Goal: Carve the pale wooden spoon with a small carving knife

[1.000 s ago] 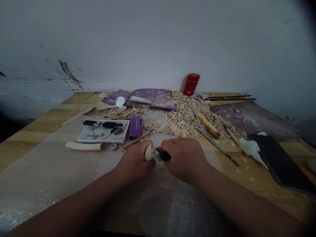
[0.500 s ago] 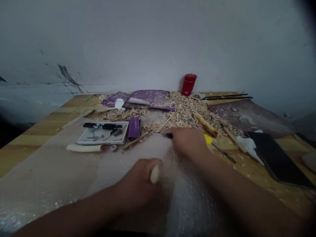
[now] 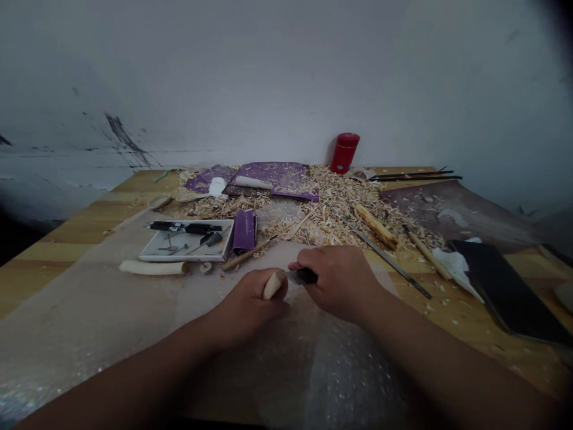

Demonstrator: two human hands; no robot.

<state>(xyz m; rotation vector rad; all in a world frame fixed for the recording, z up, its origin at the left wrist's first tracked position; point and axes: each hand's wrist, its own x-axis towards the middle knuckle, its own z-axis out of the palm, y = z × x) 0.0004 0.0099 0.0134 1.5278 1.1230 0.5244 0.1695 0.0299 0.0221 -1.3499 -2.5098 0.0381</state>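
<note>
One wooden blank (image 3: 274, 285) in left hand (image 3: 245, 308)

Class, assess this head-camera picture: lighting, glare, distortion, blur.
Head view: dim, flat light, corners darkening; wide-angle bowing along the wooden table; faint glare on the bubble wrap; left hand and right hand show no clear motion blur, though detail is soft.

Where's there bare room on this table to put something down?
The bubble wrap left of the hands, in front of the white tray and pale wooden billet, is open. Bare wood lies between the right forearm and black board. Crowded: the wood shavings at the back.
</note>
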